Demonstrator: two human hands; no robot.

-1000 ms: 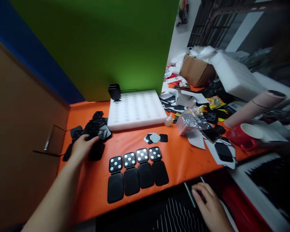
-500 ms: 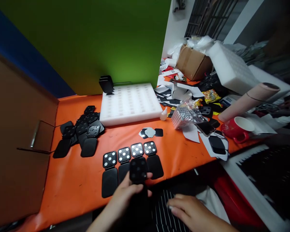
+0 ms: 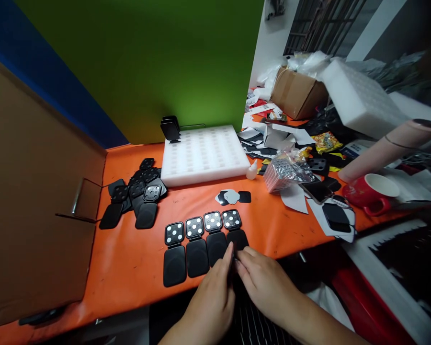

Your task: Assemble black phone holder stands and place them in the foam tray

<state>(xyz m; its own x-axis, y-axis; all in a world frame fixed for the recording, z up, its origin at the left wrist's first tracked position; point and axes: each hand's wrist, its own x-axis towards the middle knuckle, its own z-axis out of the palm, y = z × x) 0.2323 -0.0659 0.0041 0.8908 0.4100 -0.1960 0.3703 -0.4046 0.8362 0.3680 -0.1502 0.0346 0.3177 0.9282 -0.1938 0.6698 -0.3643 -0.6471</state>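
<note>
My left hand (image 3: 217, 292) is closed around a dark, thin piece, seen edge-on at the table's front edge. Against the same piece, my right hand (image 3: 260, 278) presses with its fingers bent together. Both hands hide most of it. Just beyond them lies a row of black hinged pieces (image 3: 175, 266), each with a square upper part bearing white dots (image 3: 174, 233) and a plain black lower flap. The rightmost flap (image 3: 237, 238) is partly covered by my fingers. Small white cut sheets (image 3: 232, 196) lie behind the row.
A white foam block (image 3: 204, 155) stands at the back, with black pieces (image 3: 170, 128) upright in it. Black pieces (image 3: 136, 189) are heaped at left. A small bottle (image 3: 252, 170), plastic-wrapped stack (image 3: 280, 172), phone (image 3: 318, 191) and red mug (image 3: 371, 194) are at right.
My right hand has moved left to meet my left hand at the piece. The held piece has turned from face-up to edge-on and shifted right. The view has shifted slightly.
</note>
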